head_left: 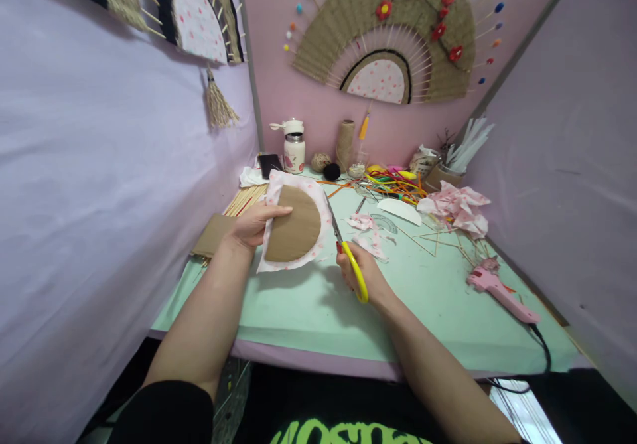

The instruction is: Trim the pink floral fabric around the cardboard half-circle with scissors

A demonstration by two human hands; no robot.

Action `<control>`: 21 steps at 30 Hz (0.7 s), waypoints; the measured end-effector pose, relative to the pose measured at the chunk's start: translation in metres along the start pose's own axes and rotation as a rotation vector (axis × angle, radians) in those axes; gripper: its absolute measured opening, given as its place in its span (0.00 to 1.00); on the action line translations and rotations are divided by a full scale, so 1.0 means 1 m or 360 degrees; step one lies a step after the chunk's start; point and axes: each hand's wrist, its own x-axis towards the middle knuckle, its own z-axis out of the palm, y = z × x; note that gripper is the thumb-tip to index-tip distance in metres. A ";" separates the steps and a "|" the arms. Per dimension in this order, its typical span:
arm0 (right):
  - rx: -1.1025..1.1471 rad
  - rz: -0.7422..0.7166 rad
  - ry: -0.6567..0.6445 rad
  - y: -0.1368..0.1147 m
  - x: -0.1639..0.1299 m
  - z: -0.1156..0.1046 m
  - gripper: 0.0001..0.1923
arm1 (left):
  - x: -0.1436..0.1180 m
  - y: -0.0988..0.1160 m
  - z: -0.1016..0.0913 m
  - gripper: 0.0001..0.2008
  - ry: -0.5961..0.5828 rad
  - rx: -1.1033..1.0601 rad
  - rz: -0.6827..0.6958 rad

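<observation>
One pair of scissors [348,258] sits in the right hand [363,271]; one glue gun [497,288] lies right of it; two fans [393,32] hang beyond.

Left hand [253,226] holds a cardboard semicircle [294,226] on fabric [318,200]; right hand [362,273] grips yellow scissors [348,258].

Craft booth: glue gun [500,290], hung fans [393,32]

I read the scene as bright, evenly lit, no glare. Soft shadow falls on the table [298,304] just below my left hand [253,225] and beside my right hand [361,271]. Edges bow strongly; walls curve. Focus stays sharp around both hands.
</observation>
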 end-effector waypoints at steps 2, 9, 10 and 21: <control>-0.0012 -0.0030 -0.0016 0.000 0.000 0.000 0.19 | 0.000 0.000 0.000 0.15 0.0006 -0.0009 -0.0005; -0.0032 -0.0087 -0.0081 -0.002 -0.002 0.000 0.18 | 0.000 0.000 0.000 0.15 0.0004 0.0015 -0.0011; -0.0036 -0.0085 -0.0088 -0.003 -0.002 0.000 0.18 | 0.000 0.000 0.001 0.15 0.0005 0.0024 -0.0015; 0.0006 -0.0067 -0.0063 -0.006 -0.003 0.000 0.20 | -0.001 0.000 0.004 0.13 0.0023 -0.0013 -0.0033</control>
